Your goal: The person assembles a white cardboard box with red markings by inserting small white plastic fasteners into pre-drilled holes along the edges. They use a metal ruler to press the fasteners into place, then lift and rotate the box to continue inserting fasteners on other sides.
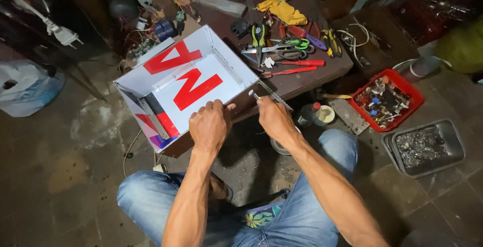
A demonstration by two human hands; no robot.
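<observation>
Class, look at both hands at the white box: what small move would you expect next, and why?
Probably bringing the metal strip against the white box at its near corner: the right hand holds the strip just beside that edge, while the left hand grips the rim.

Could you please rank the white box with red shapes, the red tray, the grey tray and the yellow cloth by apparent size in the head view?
1. White box
2. Grey tray and red tray: too alike to rank
3. Yellow cloth, farther away
</observation>
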